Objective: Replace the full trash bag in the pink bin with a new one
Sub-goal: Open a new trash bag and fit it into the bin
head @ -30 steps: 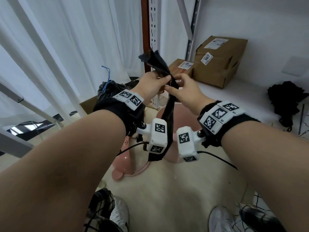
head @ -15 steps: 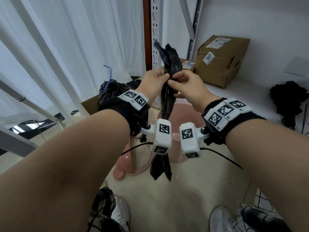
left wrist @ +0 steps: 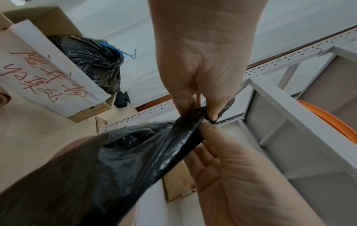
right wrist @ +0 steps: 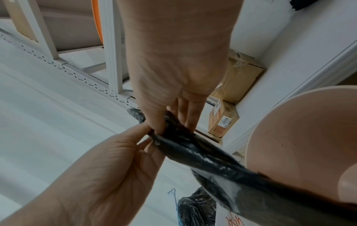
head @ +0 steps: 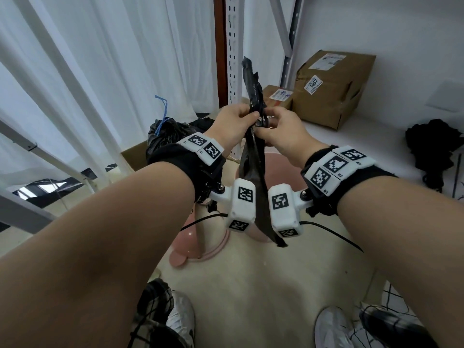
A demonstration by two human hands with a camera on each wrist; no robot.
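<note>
Bag lifted; both hands pinch.

Folded black plastic trash bag at centre, between left hand at 9 o'clock and right hand at 3 o'clock, over the round pink plastic bin. Tied full black trash bag in an open cardboard box at 10 o'clock. Two brown cardboard parcels on the floor at 1 o'clock, behind the bin.

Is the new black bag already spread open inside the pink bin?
No, the new black bag is a narrow folded strip pinched by the left hand and right hand above the pink bin.
</note>
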